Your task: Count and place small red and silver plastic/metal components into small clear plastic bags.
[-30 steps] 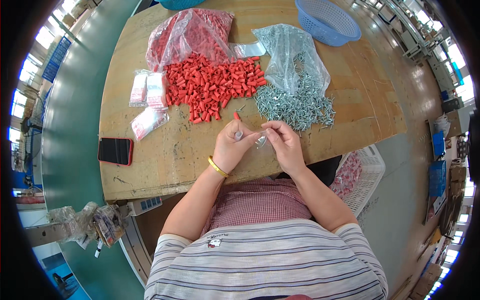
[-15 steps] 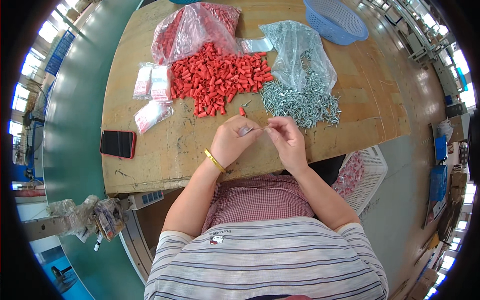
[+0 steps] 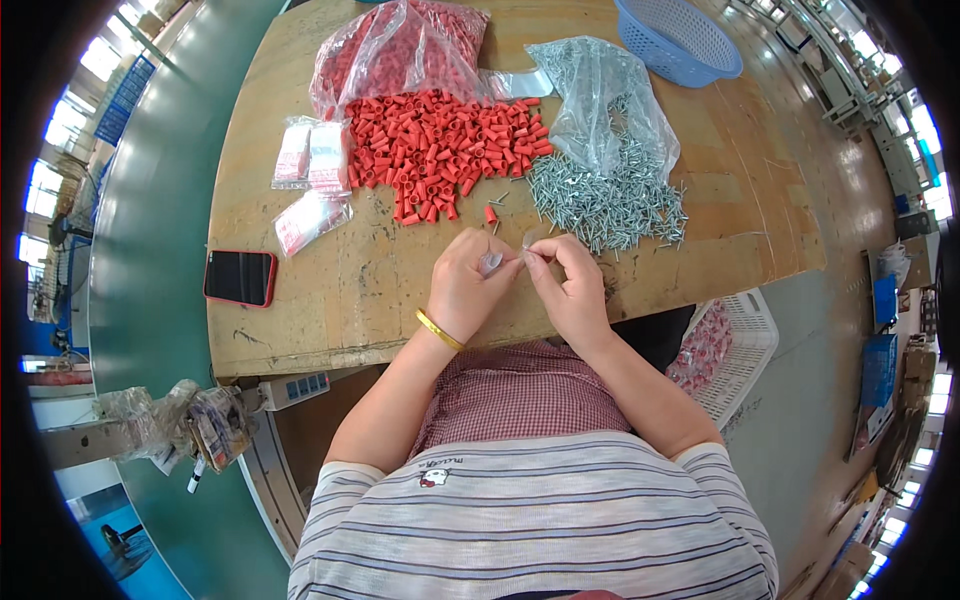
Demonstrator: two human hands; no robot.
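My left hand [image 3: 465,285], with a gold bangle at its wrist, pinches a small clear plastic bag [image 3: 490,263], part of which bulges from the fist. Fingertips of my right hand [image 3: 572,290] pinch the same plastic, and a thin flap stands up between the hands. Whether anything is inside cannot be made out. Just beyond the fingers lie a loose red tapered sleeve [image 3: 491,214] and a single screw [image 3: 500,199]. Farther off, a heap of red sleeves [image 3: 440,145] spreads at the left of a heap of silver screws [image 3: 605,205].
Clear bags of red sleeves [image 3: 400,50] and screws [image 3: 590,90] lie behind the heaps. Packs of small bags [image 3: 327,158] and a phone [image 3: 240,278] are at left. A blue basket [image 3: 680,45] stands far right; a white crate [image 3: 745,350] of packets sits below the table edge.
A flap of clear plastic has come up above the meeting fingertips. Both hands stay close together, with the right fingers bent closer in. The whole view has shifted slightly.
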